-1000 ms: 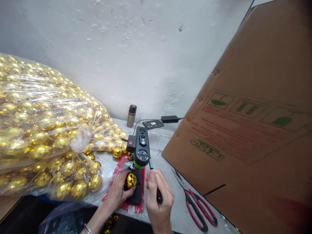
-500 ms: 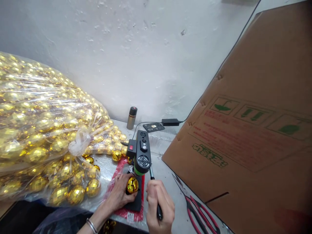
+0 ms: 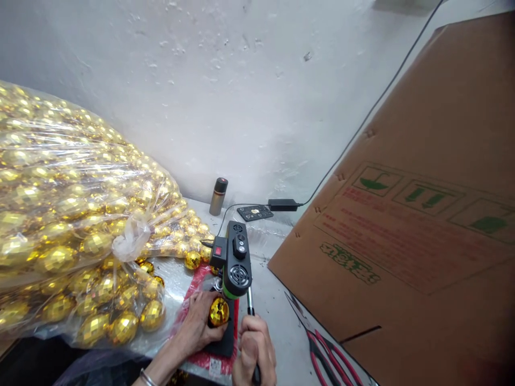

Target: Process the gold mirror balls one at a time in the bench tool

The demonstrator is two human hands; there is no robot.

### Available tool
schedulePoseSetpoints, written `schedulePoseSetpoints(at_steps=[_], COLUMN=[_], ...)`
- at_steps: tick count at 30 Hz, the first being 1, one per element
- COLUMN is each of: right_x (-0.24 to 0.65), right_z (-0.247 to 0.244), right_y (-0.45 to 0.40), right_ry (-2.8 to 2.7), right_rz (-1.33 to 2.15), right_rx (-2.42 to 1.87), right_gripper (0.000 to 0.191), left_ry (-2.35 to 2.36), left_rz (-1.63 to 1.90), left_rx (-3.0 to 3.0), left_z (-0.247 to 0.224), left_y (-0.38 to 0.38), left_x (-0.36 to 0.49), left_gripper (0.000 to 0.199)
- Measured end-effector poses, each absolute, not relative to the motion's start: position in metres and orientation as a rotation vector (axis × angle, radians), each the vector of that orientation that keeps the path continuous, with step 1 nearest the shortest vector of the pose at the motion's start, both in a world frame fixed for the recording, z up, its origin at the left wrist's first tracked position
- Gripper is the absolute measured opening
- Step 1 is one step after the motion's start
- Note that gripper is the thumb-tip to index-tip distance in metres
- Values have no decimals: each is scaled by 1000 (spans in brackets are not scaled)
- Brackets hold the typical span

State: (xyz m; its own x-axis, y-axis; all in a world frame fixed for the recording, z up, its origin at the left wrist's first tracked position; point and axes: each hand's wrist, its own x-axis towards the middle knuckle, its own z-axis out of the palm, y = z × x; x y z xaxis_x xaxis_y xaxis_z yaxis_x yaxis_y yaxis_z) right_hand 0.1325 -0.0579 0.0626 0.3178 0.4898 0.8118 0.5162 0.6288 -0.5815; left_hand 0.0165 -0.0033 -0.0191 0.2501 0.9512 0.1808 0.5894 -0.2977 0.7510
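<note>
My left hand point(image 3: 199, 323) is closed round a shiny gold faceted ball point(image 3: 218, 312), thumb and fingers on its sides. The ball sits at the front of a black bench machine point(image 3: 237, 262) with round vents, a red switch and a green band, right beneath its head. My right hand point(image 3: 256, 351) is wrapped round the black grip of a metal lever point(image 3: 250, 303) at the machine's right side. The black base point(image 3: 223, 347) lies on red plastic wrap point(image 3: 201, 358); my left hand hides part of it.
A clear bag point(image 3: 80, 193) of gold balls fills the left side, with loose gold balls point(image 3: 193, 260) beside it. A cardboard box point(image 3: 402, 257) leans at right, near red-handled scissors point(image 3: 325, 348). Behind the machine are a small bottle point(image 3: 218, 197), a dark phone-like slab point(image 3: 255, 213) and a power adapter point(image 3: 282, 205).
My right hand has come down and slightly left, pulling the lever's grip toward me. My left hand still holds the ball in place. The view has shifted slightly.
</note>
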Motion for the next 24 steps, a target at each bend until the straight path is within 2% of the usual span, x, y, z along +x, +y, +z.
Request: schedulePoseSetpoints(at_steps=[15, 24], right_x=[139, 128], right_z=[50, 45], right_y=[-52, -40], right_ry=[-1327, -1176], right_rz=[-92, -129], right_rx=[-929, -870], right_gripper=[34, 40], left_ry=[1408, 1418], left_rz=[916, 855], left_rx=[1982, 1951], left_z=[-33, -22], left_y=[0, -2], left_x=[20, 22], left_gripper=[55, 53])
